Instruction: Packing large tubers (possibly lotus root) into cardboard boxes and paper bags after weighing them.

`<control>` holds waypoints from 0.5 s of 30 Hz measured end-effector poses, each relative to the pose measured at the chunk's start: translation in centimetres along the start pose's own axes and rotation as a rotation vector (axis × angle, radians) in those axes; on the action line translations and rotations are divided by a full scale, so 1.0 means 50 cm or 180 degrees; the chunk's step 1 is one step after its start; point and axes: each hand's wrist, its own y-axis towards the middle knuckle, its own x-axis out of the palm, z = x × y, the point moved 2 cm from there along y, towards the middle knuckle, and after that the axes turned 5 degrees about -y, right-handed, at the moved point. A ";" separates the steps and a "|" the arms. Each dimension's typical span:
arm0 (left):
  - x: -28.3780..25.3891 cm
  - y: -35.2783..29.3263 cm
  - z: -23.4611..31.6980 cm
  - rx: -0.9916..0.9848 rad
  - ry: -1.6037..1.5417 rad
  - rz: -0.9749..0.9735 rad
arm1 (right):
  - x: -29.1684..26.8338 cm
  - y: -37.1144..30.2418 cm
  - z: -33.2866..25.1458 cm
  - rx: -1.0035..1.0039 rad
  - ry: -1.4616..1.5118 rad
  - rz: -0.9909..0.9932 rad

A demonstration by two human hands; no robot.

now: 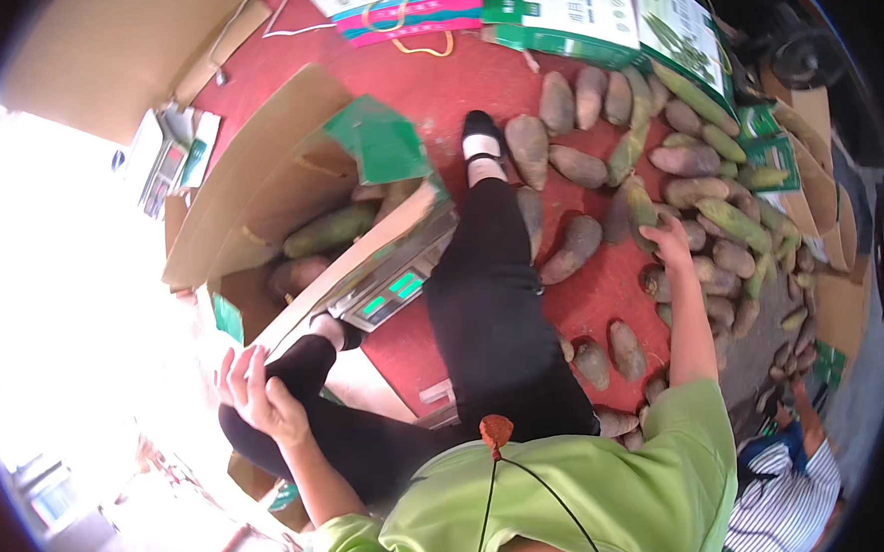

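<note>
My right hand (670, 242) reaches out over the red floor, its fingers closed round the lower end of a long green radish (639, 206). Soil-brown and green radishes (724, 219) lie in a loose heap just beyond and to the right of it. My left hand (265, 397) is raised above my bent left leg, holding nothing, its fingers loosely apart. Ahead of that hand stands an open cardboard box (267, 175) with a few radishes (332, 230) inside. A digital scale (388, 297) with lit green displays sits against the box's near side.
Printed green-and-white cartons (563, 10) line the far edge of the red floor (432, 82). More brown cardboard (831, 216) stands at the right. Another person in a striped top (788, 488) is at the lower right, with an arm toward the heap. A second device (163, 161) lies far left.
</note>
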 end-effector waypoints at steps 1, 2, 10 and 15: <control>-0.010 -0.002 0.001 0.0030 0.0053 -0.0049 | 0.013 -0.034 -0.040 -0.0061 -0.0039 -0.0084; -0.017 -0.005 0.002 0.0060 0.0088 -0.0101 | 0.034 -0.078 -0.090 -0.0157 -0.0015 -0.0193; -0.027 0.004 -0.002 0.0028 -0.0166 0.0011 | 0.082 -0.174 -0.257 -0.1135 0.0471 -0.0792; -0.042 -0.008 -0.018 0.0105 -0.0135 0.0200 | 0.119 -0.221 -0.281 -0.1369 0.0491 -0.0948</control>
